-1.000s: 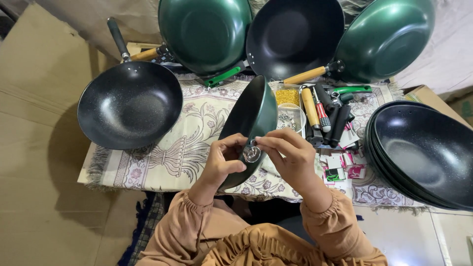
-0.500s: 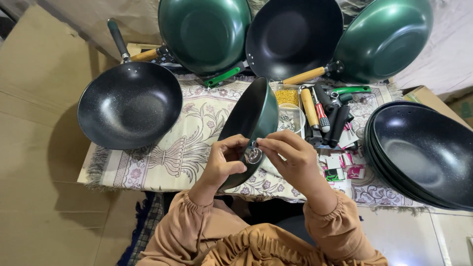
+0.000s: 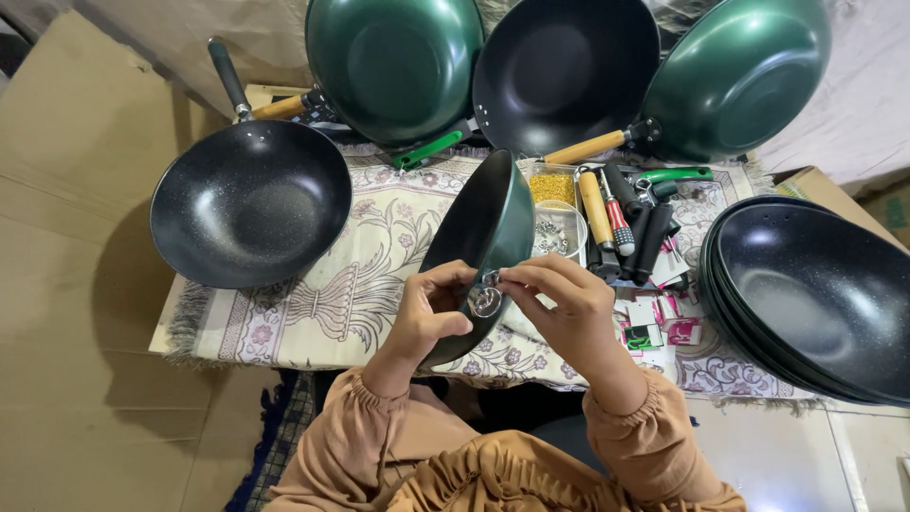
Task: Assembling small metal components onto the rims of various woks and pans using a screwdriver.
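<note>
A green wok without a handle stands on its edge over the patterned cloth, dark inside facing left. My left hand grips its near rim. My right hand pinches a small shiny metal fitting against that rim, between both hands' fingertips. My orange sleeves show at the bottom.
A black speckled wok with a dark handle lies at the left. Three woks lean at the back: green, black, green. Stacked black woks sit at the right. Loose handles and tools and a small dish of screws lie mid-table.
</note>
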